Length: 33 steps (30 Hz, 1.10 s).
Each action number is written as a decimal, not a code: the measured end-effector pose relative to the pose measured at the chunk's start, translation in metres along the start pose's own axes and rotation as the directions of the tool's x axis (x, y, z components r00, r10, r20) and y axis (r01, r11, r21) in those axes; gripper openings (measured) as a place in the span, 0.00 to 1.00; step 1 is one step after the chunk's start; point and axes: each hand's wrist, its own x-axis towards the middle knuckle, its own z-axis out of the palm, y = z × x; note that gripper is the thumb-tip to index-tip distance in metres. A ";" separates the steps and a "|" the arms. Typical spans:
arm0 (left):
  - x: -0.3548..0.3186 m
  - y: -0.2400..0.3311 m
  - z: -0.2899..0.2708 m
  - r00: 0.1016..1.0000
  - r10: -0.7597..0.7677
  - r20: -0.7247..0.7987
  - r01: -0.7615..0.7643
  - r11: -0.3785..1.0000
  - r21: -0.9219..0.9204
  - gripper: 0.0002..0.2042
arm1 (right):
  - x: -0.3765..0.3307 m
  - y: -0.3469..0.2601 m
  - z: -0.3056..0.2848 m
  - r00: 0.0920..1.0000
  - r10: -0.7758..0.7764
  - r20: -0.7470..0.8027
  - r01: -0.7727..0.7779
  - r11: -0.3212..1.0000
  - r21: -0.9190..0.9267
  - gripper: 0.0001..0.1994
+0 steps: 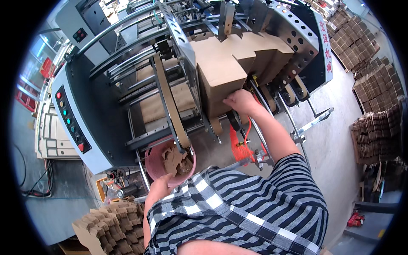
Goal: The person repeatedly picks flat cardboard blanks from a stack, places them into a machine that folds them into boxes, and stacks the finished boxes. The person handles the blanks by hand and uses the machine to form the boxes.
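Note:
A stack of folded brown cardboard blanks [223, 61] stands on edge in the machine in front of me. At the lower front of this stack, my right hand [241, 102] is closed, its fingertips against the cardboard face. Whether it pinches a sheet there is hidden. My left hand [160, 187] hangs low on the left at the rim of a pink bucket [192, 169]. Its fingers are drawn together beside cardboard scraps [175, 160] inside the bucket. I cannot make out whether they grip a scrap or the rim.
The machine's dark side panel [72, 121] carries lit buttons. A tan belt [165, 95] runs left of the stack. An orange coiled hose [241, 148] hangs below my right hand. More cardboard piles [112, 227] stand at lower left, and bundled stacks [376, 80] line the right side.

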 end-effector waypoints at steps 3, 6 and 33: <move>0.001 -0.004 0.002 0.999 0.052 -0.016 -0.051 0.999 0.018 0.24 | -0.006 -0.004 0.002 0.998 0.003 -0.055 0.003 0.996 0.093 0.17; 0.005 -0.004 0.004 0.999 0.032 -0.018 -0.032 0.999 0.024 0.24 | -0.005 0.000 -0.013 0.997 -0.044 0.063 0.032 0.985 0.171 0.16; 0.019 0.016 -0.008 0.991 -0.050 0.124 0.036 0.993 0.116 0.22 | 0.044 0.195 -0.131 0.926 0.332 -0.178 -0.373 0.873 -0.314 0.09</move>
